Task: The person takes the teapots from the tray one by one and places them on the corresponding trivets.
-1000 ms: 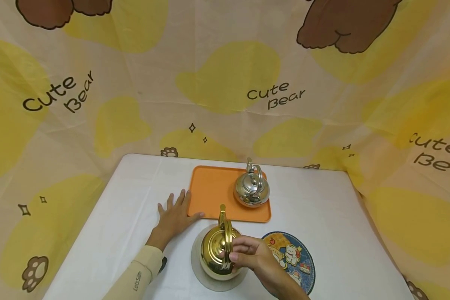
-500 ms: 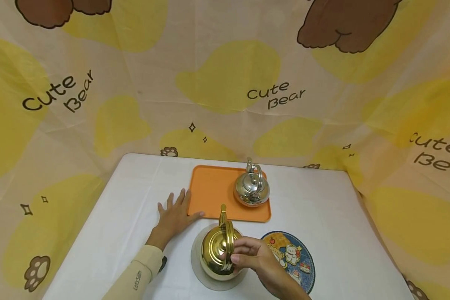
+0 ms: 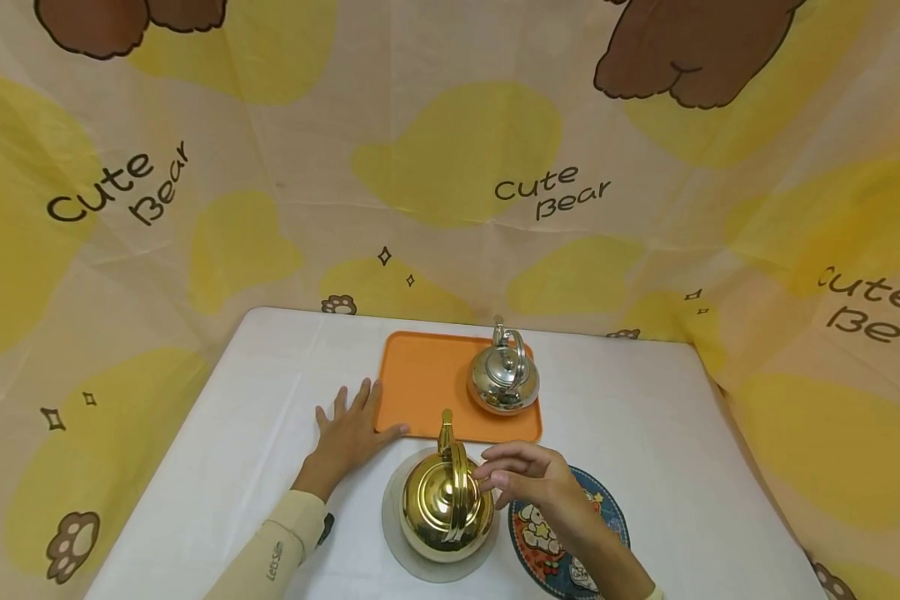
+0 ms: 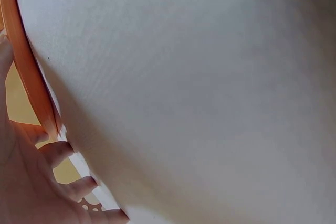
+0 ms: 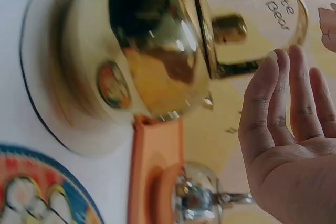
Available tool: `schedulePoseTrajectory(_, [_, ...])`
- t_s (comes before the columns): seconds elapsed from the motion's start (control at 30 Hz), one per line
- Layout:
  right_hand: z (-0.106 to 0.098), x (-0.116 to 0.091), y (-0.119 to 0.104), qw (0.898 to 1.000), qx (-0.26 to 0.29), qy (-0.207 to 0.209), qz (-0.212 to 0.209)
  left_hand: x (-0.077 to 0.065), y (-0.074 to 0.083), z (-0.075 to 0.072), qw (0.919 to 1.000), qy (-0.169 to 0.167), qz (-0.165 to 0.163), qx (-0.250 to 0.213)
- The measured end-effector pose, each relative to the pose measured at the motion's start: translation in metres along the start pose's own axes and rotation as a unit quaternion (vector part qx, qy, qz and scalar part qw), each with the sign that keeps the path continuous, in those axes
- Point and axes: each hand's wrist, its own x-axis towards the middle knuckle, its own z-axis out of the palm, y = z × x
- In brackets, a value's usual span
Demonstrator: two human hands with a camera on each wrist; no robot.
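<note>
In the head view, the orange tray [image 3: 423,387] is a shallow, matt, round-cornered rectangle with a low rim, and at its right side stands the silver kettle [image 3: 498,392], spout pointing away from the person. Nearer, the gold kettle [image 3: 426,521] stands upright on a pale round mat [image 3: 392,535]; its ringed lid is on (so its contents are hidden), and an arched handle [image 3: 459,492] rises over it. Both kettles are squat, rounded and mirror-bright. To the right lies a patterned round mat [image 3: 536,546], denim blue with cartoon bears, partly covered by the right arm. The left hand [image 3: 352,437] is spread wide on the white surface [image 3: 645,442], index finger by the tray's left rim, thumb by its near rim. The right hand [image 3: 551,492] is loose, fingers gently bent just beside the handle; contact cannot be told.

The left wrist view shows the tray's smooth orange edge running past the splayed fingers, beside a broad pale area.

In the right wrist view, the fingers extend side by side near the handle. The gold lid has a stubby knob [image 5: 229,28], and the glossy body catches coloured reflections.
</note>
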Motion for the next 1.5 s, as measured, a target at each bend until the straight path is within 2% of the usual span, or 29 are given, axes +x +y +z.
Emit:
schedulePoseTrajectory(0.4, [-0.035, 0.022, -0.028, 0.995, -0.073, 0.052, -0.034, -0.001, 0.001, -0.002, 1.0, -0.003, -0.003, 0.001])
schedulePoseTrajectory(1.07, [-0.064, 0.049, -0.042, 0.991, -0.073, 0.106, -0.032, 0.0, 0.0, -0.001, 1.0, 0.0, -0.002, 0.001])
schedulePoseTrajectory(1.5, [-0.08, 0.065, -0.042, 0.987, -0.081, 0.135, -0.037, -0.001, 0.003, -0.002, 1.0, 0.001, -0.002, -0.001])
